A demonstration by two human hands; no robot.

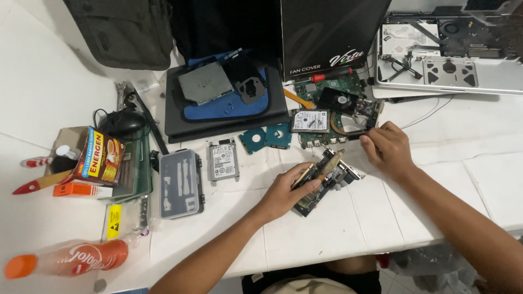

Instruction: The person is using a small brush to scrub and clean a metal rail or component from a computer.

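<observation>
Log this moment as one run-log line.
left hand: holds circuit board | right hand: on motherboard edge | nearby: hard drive

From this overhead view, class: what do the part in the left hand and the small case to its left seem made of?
Circuit board in the left hand: dark rigid laminate with metal fittings, judging by glints. Small case: likely translucent grey plastic, contents faintly visible through its lid.

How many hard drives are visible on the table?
2: one hard drive beside the grey case, another on the green boards near the right hand. Clutter may hide others.
</observation>
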